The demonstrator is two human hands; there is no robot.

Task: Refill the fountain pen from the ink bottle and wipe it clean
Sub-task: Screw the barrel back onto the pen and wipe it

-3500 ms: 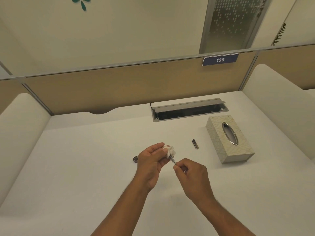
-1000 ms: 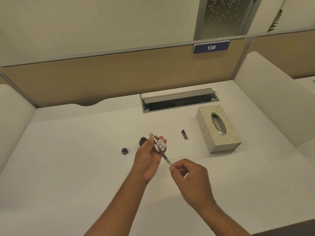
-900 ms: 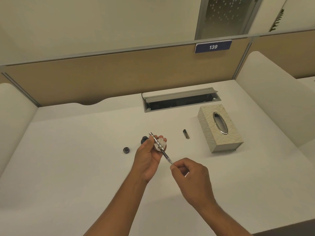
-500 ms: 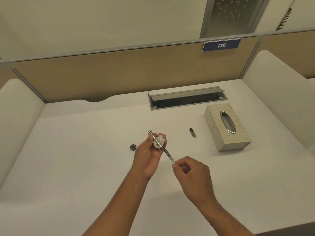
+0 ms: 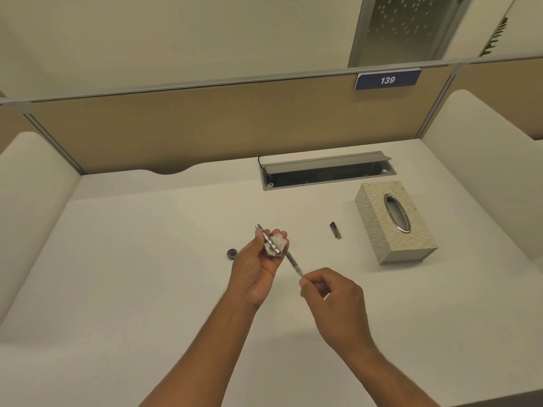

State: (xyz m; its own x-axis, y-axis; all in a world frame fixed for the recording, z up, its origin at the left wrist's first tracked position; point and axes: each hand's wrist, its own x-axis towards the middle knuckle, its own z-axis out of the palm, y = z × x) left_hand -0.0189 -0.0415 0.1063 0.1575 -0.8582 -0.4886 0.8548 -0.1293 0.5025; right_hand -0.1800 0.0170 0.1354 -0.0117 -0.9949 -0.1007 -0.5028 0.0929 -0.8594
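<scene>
My left hand [image 5: 255, 268] is raised over the desk, shut on a silver patterned pen barrel [image 5: 268, 238] and a crumpled white tissue [image 5: 278, 244] pressed against it. A thin dark inner part of the pen [image 5: 294, 263] runs from the barrel's lower end to my right hand [image 5: 333, 301], whose fingertips pinch its end. A small dark bottle cap [image 5: 232, 254] lies on the desk just left of my left hand. The pen cap [image 5: 335, 230] lies to the right. The ink bottle is hidden, likely behind my left hand.
A patterned tissue box [image 5: 395, 230] with an oval metal slot stands at the right. An open cable tray [image 5: 326, 171] is set into the white desk [image 5: 132, 274] behind. Padded side panels and a tan partition enclose the desk.
Both hands keep their grip on the pen parts and barely move. The view has shifted a little, and the ink bottle seen behind my left hand a second ago is now covered.
</scene>
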